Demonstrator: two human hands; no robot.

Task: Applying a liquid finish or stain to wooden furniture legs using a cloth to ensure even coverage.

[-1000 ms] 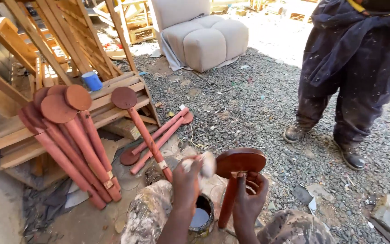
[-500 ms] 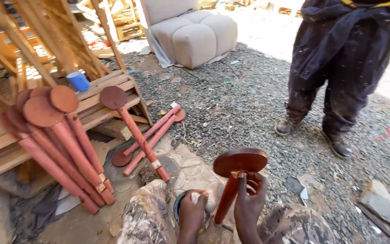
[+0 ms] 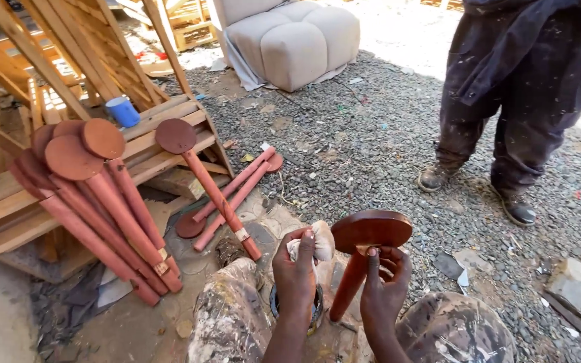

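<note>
Gripping white rag [image 3: 322, 240]: left hand [image 3: 295, 274], over small tin [image 3: 295, 310].
Right hand [image 3: 386, 279] clasps red-brown leg [image 3: 364, 249] beside tin.

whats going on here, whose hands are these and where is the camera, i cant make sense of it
The camera sits on a person's head and looks down, so the two hands at the bottom are that person's own. The left hand holds a pale rag above a small tin between the knees. The right hand grips a red-brown wooden leg with a round disc top. More such legs lean on a wooden rack, and some lie on the gravel. Another person stands at right; a pale cushioned seat sits behind.
</note>
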